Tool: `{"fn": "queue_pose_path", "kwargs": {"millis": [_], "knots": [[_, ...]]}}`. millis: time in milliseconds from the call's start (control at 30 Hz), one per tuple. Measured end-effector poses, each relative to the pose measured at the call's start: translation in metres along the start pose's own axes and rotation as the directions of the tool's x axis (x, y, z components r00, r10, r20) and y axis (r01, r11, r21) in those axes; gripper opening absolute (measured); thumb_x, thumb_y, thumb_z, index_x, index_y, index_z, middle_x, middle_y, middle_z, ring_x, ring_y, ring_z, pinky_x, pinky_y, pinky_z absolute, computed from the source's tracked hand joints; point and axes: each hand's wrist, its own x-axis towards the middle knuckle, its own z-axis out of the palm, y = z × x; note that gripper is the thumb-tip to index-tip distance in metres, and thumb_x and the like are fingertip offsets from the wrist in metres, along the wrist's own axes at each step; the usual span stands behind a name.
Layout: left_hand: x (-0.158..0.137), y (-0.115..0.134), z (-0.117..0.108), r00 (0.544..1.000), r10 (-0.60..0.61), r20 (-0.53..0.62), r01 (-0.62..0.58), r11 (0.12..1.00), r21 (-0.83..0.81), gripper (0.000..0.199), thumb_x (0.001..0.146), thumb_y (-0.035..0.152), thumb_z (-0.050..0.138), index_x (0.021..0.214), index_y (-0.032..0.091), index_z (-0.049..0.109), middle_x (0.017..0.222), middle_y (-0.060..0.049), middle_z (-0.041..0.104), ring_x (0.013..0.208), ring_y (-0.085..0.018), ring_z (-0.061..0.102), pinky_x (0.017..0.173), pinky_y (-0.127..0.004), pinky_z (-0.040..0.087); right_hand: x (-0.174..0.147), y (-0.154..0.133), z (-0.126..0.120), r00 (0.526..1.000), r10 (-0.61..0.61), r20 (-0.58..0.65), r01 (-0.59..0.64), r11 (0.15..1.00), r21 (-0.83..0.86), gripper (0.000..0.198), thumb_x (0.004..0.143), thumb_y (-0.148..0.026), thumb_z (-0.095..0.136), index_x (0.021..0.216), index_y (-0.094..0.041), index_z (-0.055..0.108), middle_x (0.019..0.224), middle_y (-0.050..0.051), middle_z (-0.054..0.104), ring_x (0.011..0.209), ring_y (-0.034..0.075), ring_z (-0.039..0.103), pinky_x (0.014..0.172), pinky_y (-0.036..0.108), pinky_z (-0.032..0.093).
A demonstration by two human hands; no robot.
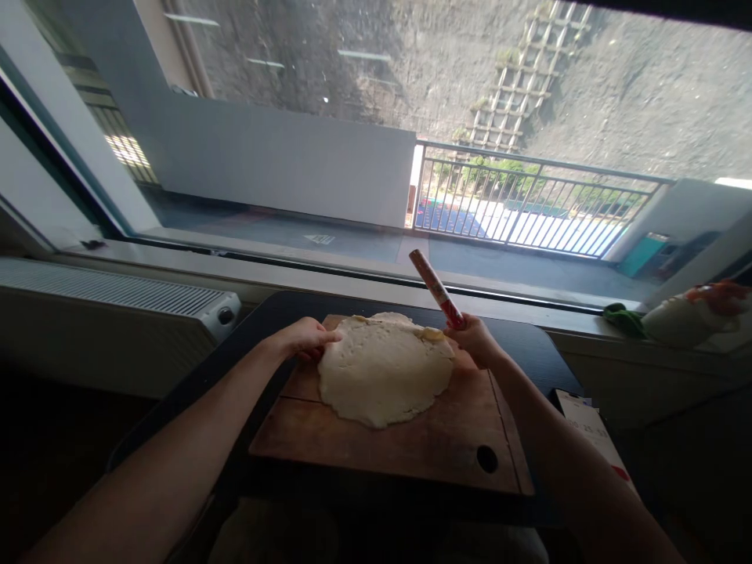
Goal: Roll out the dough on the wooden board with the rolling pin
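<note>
A flat, roughly round sheet of pale dough (pixel 385 376) lies on a wooden cutting board (pixel 376 450). Its far edge is uneven, with small folded bits at both corners. My left hand (pixel 305 338) pinches the dough's far left edge between thumb and fingers. At the far right edge, my right hand (pixel 473 338) is closed around the lower end of a red-patterned rolling pin (pixel 435 288), which tilts up and to the left. The fingers of that hand also reach the dough's edge; whether they grip it I cannot tell.
The board rests on a dark table (pixel 534 345) against a windowsill (pixel 352 282). A phone (pixel 587 423) showing a timer lies at the table's right. A radiator (pixel 117 305) stands left. On the sill at right are a green cloth (pixel 623 319) and a pale container (pixel 675 321).
</note>
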Motion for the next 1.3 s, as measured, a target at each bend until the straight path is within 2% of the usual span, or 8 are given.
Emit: {"fn": "queue_pose_path", "kwargs": {"millis": [233,567,633,733,867,1033,1233,1300], "knots": [[-0.031,-0.023,0.035,0.926,0.298,-0.233,-0.29,0.954,0.069,0.032,0.057,0.039,0.065,0.081,0.018,0.065,0.08,-0.002,0.069,0.075,-0.021,0.064,0.061,-0.024,0.047,-0.054,0.007,-0.021,0.981,-0.147,0.124,0.185,0.898,-0.399,0.024,0.074,-0.043,0.061,0.082,-0.019,0.063,0.065,-0.002,0.058,0.057,0.011,0.048,0.053,0.022,0.03],[-0.063,-0.054,0.003,0.968,0.107,-0.226,-0.084,0.991,0.108,0.02,0.067,0.034,0.058,0.074,0.017,0.066,0.064,-0.003,0.067,0.062,-0.02,0.064,0.052,-0.024,0.044,-0.101,-0.03,0.027,0.91,-0.23,0.346,0.401,0.702,-0.588,0.027,0.085,-0.049,0.054,0.088,-0.022,0.059,0.085,0.0,0.06,0.067,0.013,0.054,0.058,0.024,0.029],[-0.07,-0.053,-0.004,0.919,0.172,-0.354,-0.079,0.962,0.261,0.02,0.072,0.034,0.055,0.078,0.019,0.067,0.074,-0.004,0.07,0.07,-0.02,0.065,0.06,-0.026,0.046,-0.103,-0.04,0.04,0.902,-0.235,0.362,0.418,0.686,-0.596,0.025,0.087,-0.046,0.053,0.092,-0.022,0.059,0.089,0.001,0.06,0.073,0.014,0.055,0.062,0.025,0.033],[-0.07,-0.031,0.0,0.766,0.429,-0.478,-0.186,0.861,0.474,0.03,0.084,0.035,0.043,0.094,0.02,0.067,0.095,-0.007,0.07,0.088,-0.021,0.064,0.078,-0.028,0.046,-0.106,-0.053,0.059,0.877,-0.297,0.378,0.475,0.66,-0.582,0.023,0.091,-0.041,0.049,0.096,-0.022,0.06,0.095,0.003,0.059,0.085,0.016,0.055,0.073,0.025,0.038],[-0.046,0.013,0.035,0.662,0.705,-0.255,-0.432,0.637,0.639,0.046,0.092,0.035,0.029,0.125,0.016,0.055,0.13,-0.009,0.056,0.125,-0.021,0.045,0.108,-0.034,0.029,-0.108,-0.061,0.081,0.863,-0.408,0.3,0.502,0.615,-0.609,0.025,0.091,-0.041,0.05,0.105,-0.023,0.059,0.107,0.006,0.056,0.1,0.02,0.051,0.086,0.033,0.04],[-0.034,0.013,0.07,0.821,0.562,-0.101,-0.334,0.616,0.714,0.061,0.092,0.044,0.024,0.143,0.01,0.031,0.151,-0.011,0.029,0.142,-0.025,0.017,0.115,-0.048,0.007,-0.128,-0.057,0.09,0.86,-0.45,0.241,0.489,0.59,-0.642,0.032,0.09,-0.032,0.05,0.119,-0.02,0.052,0.116,0.009,0.053,0.108,0.025,0.046,0.092,0.039,0.041],[-0.063,-0.024,0.07,0.755,0.644,-0.121,-0.355,0.557,0.751,0.062,0.094,0.046,0.017,0.142,0.011,0.036,0.149,-0.01,0.033,0.142,-0.022,0.016,0.116,-0.044,0.0,-0.156,-0.043,0.064,0.852,-0.418,0.316,0.523,0.644,-0.558,0.033,0.095,-0.025,0.039,0.127,-0.023,0.048,0.108,0.008,0.055,0.095,0.021,0.051,0.084,0.035,0.047],[-0.053,-0.015,0.069,0.779,0.616,-0.117,-0.335,0.567,0.753,0.062,0.094,0.046,0.019,0.142,0.011,0.034,0.15,-0.011,0.031,0.142,-0.023,0.016,0.115,-0.046,0.0,-0.146,-0.041,0.057,0.865,-0.398,0.305,0.501,0.653,-0.569,0.028,0.096,-0.028,0.038,0.117,-0.023,0.055,0.102,0.008,0.055,0.094,0.022,0.05,0.085,0.036,0.047]]}}
